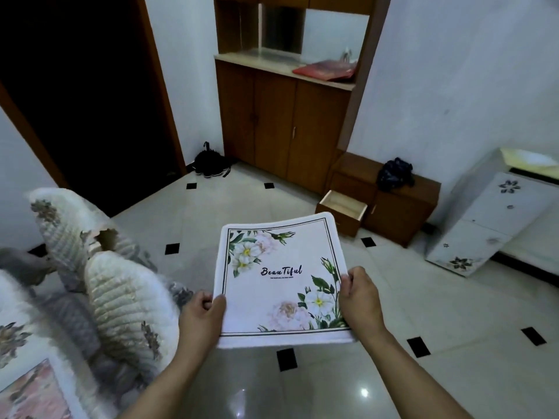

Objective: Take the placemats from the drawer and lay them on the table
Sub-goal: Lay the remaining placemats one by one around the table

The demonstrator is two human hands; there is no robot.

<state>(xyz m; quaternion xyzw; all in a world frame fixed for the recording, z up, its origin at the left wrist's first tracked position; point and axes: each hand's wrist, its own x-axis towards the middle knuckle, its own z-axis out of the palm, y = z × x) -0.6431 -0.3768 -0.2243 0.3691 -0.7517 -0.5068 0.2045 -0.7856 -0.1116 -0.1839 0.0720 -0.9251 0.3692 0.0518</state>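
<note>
both hands hold a placemat point(278, 285) flat in the air above the tiled floor point(423, 313), printed side up, with flowers in the corners and the word "beautiful" in the middle. the left hand point(201, 319) pinches the mat's left edge near the front corner, thumb on top and fingers point(207, 297) curled under it. the right hand point(361, 297) grips the right edge the same way, its fingers wrapped round the rim. the mat's near edge looks thick; whether it is one mat or a stack i cannot tell. beyond the mat's far corner a drawer point(343, 204) stands pulled out of a low cabinet point(402, 207), well apart from the hands. a black bag point(394, 173) sits on top of that cabinet. further back a red cloth point(325, 69) lies on the bench point(257, 63) of a tall cupboard point(272, 122). quilted cushions point(127, 306) lie to the left of the left arm.
</note>
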